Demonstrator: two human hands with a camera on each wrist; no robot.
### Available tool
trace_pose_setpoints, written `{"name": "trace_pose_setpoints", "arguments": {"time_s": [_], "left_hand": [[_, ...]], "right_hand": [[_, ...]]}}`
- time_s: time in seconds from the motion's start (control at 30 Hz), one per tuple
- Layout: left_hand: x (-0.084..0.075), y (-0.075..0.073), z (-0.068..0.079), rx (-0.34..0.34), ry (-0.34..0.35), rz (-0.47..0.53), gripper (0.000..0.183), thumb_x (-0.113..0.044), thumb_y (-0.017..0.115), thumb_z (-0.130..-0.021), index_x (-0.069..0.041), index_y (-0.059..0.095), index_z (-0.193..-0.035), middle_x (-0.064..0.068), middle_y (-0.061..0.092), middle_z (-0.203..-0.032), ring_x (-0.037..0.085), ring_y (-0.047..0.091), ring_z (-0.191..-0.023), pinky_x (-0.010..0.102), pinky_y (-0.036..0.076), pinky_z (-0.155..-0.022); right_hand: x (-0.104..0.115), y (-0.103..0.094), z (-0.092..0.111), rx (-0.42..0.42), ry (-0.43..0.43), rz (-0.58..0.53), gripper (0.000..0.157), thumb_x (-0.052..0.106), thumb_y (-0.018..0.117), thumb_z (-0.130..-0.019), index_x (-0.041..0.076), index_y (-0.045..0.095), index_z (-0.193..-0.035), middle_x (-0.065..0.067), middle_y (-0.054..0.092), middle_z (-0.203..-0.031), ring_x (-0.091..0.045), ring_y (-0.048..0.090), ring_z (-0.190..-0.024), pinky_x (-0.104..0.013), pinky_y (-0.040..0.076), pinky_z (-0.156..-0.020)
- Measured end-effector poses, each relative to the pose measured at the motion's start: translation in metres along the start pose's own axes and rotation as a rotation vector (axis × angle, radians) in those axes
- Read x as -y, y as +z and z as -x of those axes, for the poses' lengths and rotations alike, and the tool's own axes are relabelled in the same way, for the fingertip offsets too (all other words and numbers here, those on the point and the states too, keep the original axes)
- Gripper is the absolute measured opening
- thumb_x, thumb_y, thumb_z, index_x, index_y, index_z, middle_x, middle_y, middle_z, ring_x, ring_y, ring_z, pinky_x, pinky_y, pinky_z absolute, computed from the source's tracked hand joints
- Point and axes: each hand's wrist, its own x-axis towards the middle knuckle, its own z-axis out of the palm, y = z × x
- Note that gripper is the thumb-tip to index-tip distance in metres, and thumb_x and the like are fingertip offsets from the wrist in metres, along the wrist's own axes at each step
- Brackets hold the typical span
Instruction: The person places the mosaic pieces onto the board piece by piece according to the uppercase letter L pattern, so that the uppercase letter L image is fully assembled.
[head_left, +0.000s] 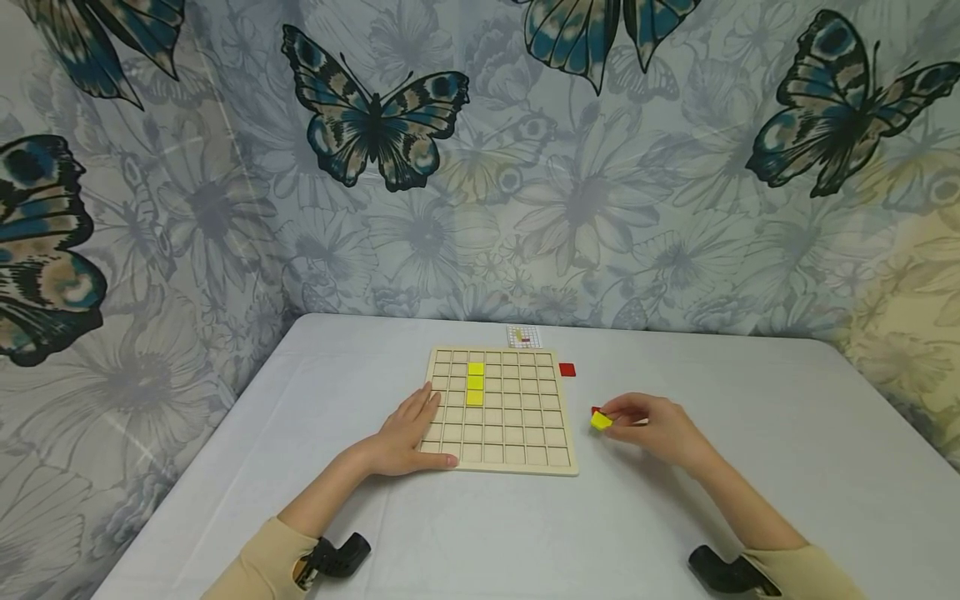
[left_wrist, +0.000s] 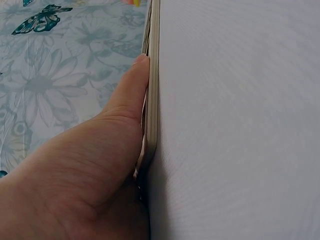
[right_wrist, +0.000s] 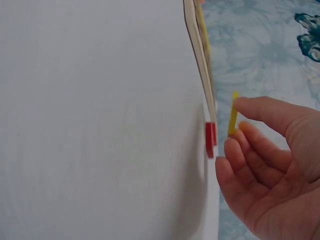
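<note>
A light wooden grid board (head_left: 504, 432) lies on the table with three yellow square tiles (head_left: 476, 383) in one column of its cells. My left hand (head_left: 401, 437) rests on the board's near left corner, fingers straight along the left side and thumb (left_wrist: 131, 90) along the near edge. Right of the board, my right hand (head_left: 654, 423) pinches a yellow square tile (right_wrist: 233, 114) between thumb and fingertips, raised above the table in the right wrist view. A red tile (head_left: 596, 410) shows partly behind the held one, mostly hidden by it.
Another red tile (head_left: 567, 370) lies beside the board's far right corner. Behind the board is a small card (head_left: 523, 337) printed with a coloured grid. A white cloth covers the table (head_left: 360, 367), and a butterfly-patterned backdrop (head_left: 420, 250) stands behind it.
</note>
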Motion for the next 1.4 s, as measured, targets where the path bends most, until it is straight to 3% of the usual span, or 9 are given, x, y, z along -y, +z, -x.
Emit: {"name": "trace_pose_setpoints", "arguments": {"time_s": [0.57, 0.9, 1.13, 1.4], "left_hand": [[-0.002, 0.0, 0.0, -0.007, -0.004, 0.001, 0.107, -0.057, 0.066, -0.086, 0.003, 0.009, -0.154, 0.02, -0.006, -0.161, 0.036, -0.006, -0.147, 0.059, 0.008, -0.114], [-0.002, 0.0, 0.0, -0.008, 0.003, 0.003, 0.107, -0.056, 0.066, -0.087, 0.004, 0.009, -0.154, 0.021, -0.006, -0.161, 0.037, -0.006, -0.147, 0.059, 0.007, -0.114], [-0.001, 0.0, 0.0, -0.01, -0.003, 0.0, 0.107, -0.056, 0.066, -0.087, 0.003, 0.009, -0.154, 0.02, -0.006, -0.161, 0.037, -0.005, -0.147, 0.059, 0.008, -0.114], [0.001, 0.002, -0.002, -0.009, -0.012, -0.007, 0.107, -0.057, 0.066, -0.086, 0.002, 0.009, -0.155, 0.019, -0.006, -0.161, 0.036, -0.005, -0.148, 0.058, 0.008, -0.114]], "right_hand": [[0.04, 0.036, -0.018, 0.046, -0.037, -0.18, 0.032, 0.022, 0.081, -0.079, 0.009, 0.071, -0.106, 0.0, 0.068, -0.092, -0.017, 0.062, -0.086, -0.031, 0.049, -0.075], [0.06, 0.057, -0.032, 0.074, -0.078, -0.215, 0.03, 0.021, 0.082, -0.079, 0.009, 0.071, -0.103, 0.001, 0.068, -0.092, -0.016, 0.06, -0.086, -0.032, 0.049, -0.079], [0.07, 0.071, -0.043, 0.092, -0.058, -0.247, 0.025, 0.017, 0.082, -0.078, 0.011, 0.072, -0.099, 0.002, 0.067, -0.088, -0.016, 0.06, -0.084, -0.03, 0.05, -0.078], [0.082, 0.086, -0.054, 0.112, -0.1, -0.218, 0.023, 0.018, 0.084, -0.077, 0.013, 0.072, -0.097, 0.003, 0.067, -0.086, -0.015, 0.06, -0.08, -0.029, 0.05, -0.076]]}}
